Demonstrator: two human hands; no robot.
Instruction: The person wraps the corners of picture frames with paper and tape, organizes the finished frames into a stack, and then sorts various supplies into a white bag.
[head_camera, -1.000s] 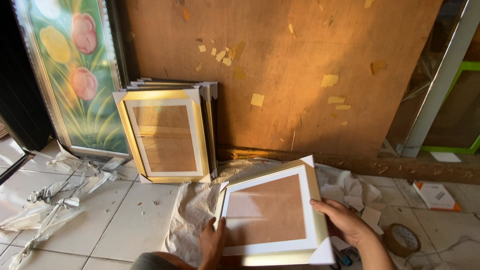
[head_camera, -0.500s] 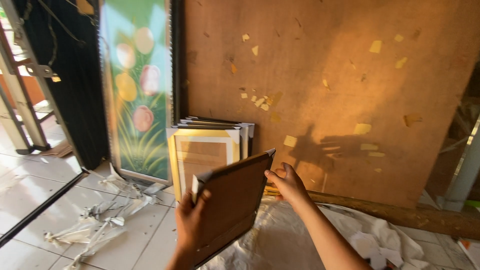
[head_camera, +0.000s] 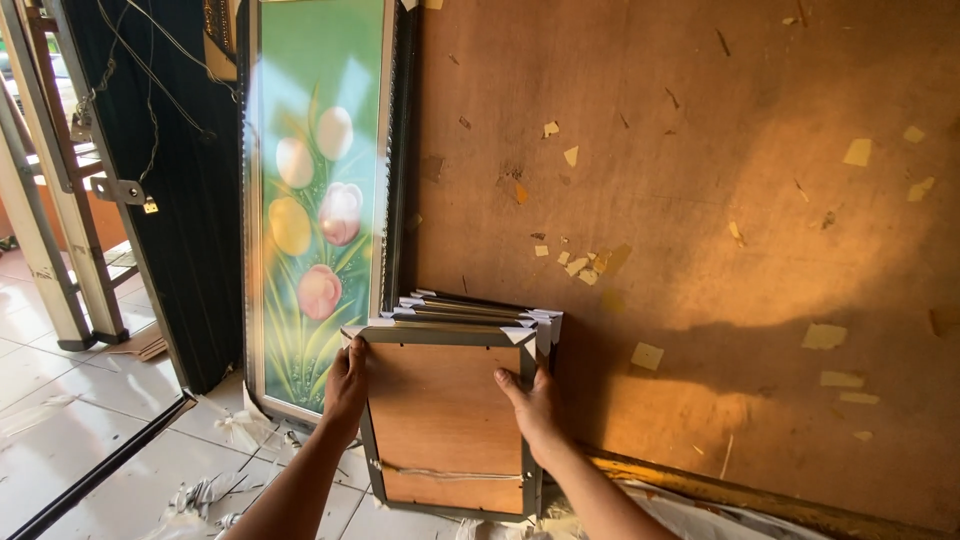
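A small picture frame (head_camera: 445, 415) stands upright with its brown backing board facing me, its grey rim set against a stack of similar frames (head_camera: 480, 310) leaning on the plywood wall. My left hand (head_camera: 347, 385) grips its left edge. Its right edge is held by my right hand (head_camera: 535, 405), thumb across the backing. A thin cord runs across the lower part of the backing.
A tall framed flower painting (head_camera: 318, 200) leans on the wall just left of the stack. A dark door panel (head_camera: 180, 200) and a metal ladder (head_camera: 50, 200) stand further left. Crumpled plastic wrap (head_camera: 200, 495) lies on the white tiles. A wooden strip (head_camera: 740, 490) runs along the wall's base.
I carried the frame from low over the floor wrapping up and left to the stack; it now stands upright against the other frames, back side toward me.
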